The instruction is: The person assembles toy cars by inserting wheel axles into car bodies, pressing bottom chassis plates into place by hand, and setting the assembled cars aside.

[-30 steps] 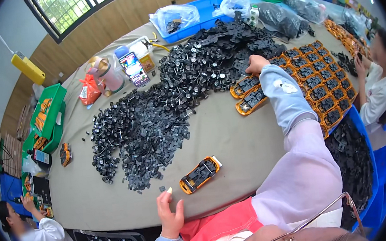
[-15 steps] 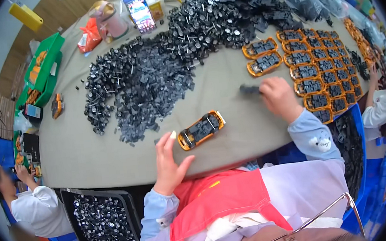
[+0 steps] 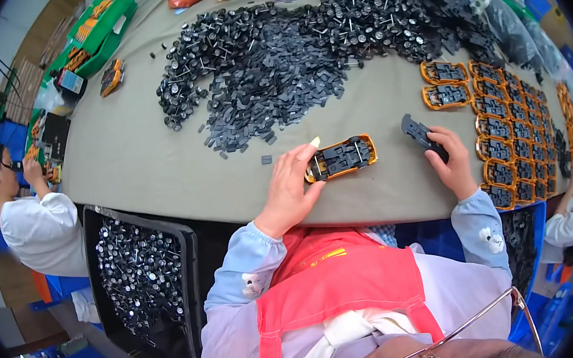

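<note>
An orange toy car (image 3: 341,158) lies on the table in front of me, its black underside facing up. At its left end is my left hand (image 3: 286,191), with the thumb and fingers closed about that end. One fingertip of this hand has a pale cover. To the right of the car, my right hand (image 3: 456,162) grips a black plastic toy car base (image 3: 423,137) by its near end. This base is tilted, and its far end points up and left. A small dark grey plastic piece (image 3: 267,159) lies alone beyond my left hand.
Beyond the car spread heaps of small grey pieces (image 3: 277,76) and black wheels on axles (image 3: 195,56). Rows of upturned orange cars (image 3: 494,126) fill the right side. A black bin of wheels (image 3: 136,269) stands at lower left. Co-workers sit at both sides.
The view has shifted, so the table things sit higher and further right. My left hand has come onto the car's end. My right hand has brought the black base nearer, and it shows clearly.
</note>
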Motion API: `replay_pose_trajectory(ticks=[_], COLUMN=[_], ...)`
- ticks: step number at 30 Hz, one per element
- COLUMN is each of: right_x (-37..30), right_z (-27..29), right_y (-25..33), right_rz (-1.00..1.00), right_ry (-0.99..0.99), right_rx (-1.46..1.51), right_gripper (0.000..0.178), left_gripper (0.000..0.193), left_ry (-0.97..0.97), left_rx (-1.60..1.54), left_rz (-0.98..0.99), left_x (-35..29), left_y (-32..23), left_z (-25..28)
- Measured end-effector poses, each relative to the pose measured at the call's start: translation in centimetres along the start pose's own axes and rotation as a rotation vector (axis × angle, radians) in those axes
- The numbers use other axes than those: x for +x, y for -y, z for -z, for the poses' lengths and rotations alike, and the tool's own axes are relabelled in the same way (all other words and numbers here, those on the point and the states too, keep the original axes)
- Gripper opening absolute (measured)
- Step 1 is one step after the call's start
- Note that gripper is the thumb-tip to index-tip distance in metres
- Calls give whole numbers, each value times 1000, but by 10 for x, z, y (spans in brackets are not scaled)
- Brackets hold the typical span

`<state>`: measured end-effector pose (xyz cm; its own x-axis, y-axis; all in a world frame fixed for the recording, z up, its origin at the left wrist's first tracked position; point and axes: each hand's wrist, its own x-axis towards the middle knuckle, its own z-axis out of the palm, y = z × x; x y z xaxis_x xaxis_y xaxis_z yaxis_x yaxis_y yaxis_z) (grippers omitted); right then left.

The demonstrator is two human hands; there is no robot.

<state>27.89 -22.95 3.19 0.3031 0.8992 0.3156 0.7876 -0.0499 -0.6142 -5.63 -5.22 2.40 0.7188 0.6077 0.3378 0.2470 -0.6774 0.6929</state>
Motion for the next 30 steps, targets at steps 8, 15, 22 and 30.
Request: replay_pose_trajectory(ticks=[8,15,22,30], right_x=[86,104,103,89], right_z=[-31,-61,-70,-56], right_y=[105,114,115,88], right_rz=[561,651,581,292], right_ry=[399,585,701,513], right_rx=[-30,-44,-67,42], right_gripper=[41,38,46,72], left_gripper=[88,94,94,63], left_ry=[1,-38,-42,-101], left_rx=[-61,-96,-95,118], left_rz=[57,50,39,-78], left_x=[-1,-5,-4,10], left_y=[8,11,14,-15], left_z=[-5,-7,-8,0])
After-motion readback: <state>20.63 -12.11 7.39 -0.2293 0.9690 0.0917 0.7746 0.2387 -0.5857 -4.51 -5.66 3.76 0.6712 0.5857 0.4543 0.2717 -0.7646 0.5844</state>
